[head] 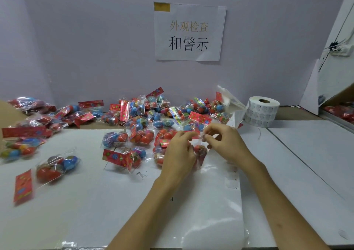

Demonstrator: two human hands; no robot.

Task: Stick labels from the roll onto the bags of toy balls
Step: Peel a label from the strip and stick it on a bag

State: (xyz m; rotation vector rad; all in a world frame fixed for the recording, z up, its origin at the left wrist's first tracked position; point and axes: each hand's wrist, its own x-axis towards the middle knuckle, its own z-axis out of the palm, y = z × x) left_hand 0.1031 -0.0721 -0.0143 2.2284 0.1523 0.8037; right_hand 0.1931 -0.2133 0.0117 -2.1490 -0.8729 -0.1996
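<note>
Bag of toy balls (200,151) was in hand above the table (297,163), centre of view, one red ball visible through the clear film. Left hand (180,152) gripped it, fingers curled round the bag's left side and top. Right hand (226,141) had thumb and forefinger closed in a pinch, fingertips (207,137) on a small pale piece, likely a label (204,134); too blurred to confirm. Key relation: that piece sat at the right end of the bag's red header card (191,133), touching or just off it, couldn't tell which. Header ran left-right between the two hands and the bag body hung below it toward the person, so my read was that the stick-down had to go leftward and down from the right fingertips, left hand bracing. Label roll (261,111) stood on end, well apart to the back right, nearer the right hand, with a loose liner strip (236,115) trailing off it toward the pile of bags (149,115). The pile spread across the back and left of the table. Print on the roll's labels unreadable. Wall sign (188,33) read "外观检查 和警示". White sheet (191,211) under the arms showed a lone "d".
</note>
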